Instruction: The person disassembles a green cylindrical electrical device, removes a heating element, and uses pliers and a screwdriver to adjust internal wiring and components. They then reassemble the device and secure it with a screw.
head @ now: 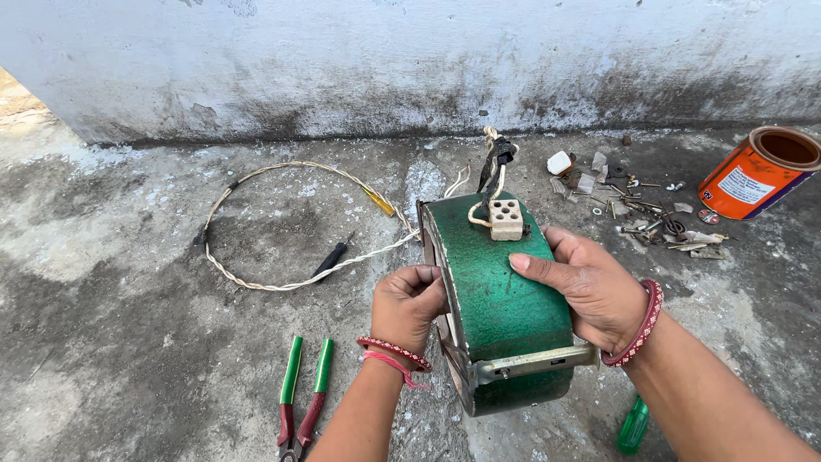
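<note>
A green rounded metal housing [496, 291] stands on edge on the concrete floor, with a metal strap at its near end. A cream ceramic terminal block [506, 219] with several holes sits on top, wired to a black-taped cable end [496, 158]. My right hand [586, 287] rests flat on the housing's top and right side, thumb across the green surface. My left hand [409, 304] is curled against the housing's left edge, fingers closed at the rim; what they pinch is hidden.
A twisted white cord [282, 222] loops on the floor at left, with a yellow-handled screwdriver [378, 202] and a black tool [332, 257]. Green-handled pliers [301, 393] lie near left. Scattered screws and parts [641, 214], an orange tin [757, 171], a green screwdriver handle [633, 425].
</note>
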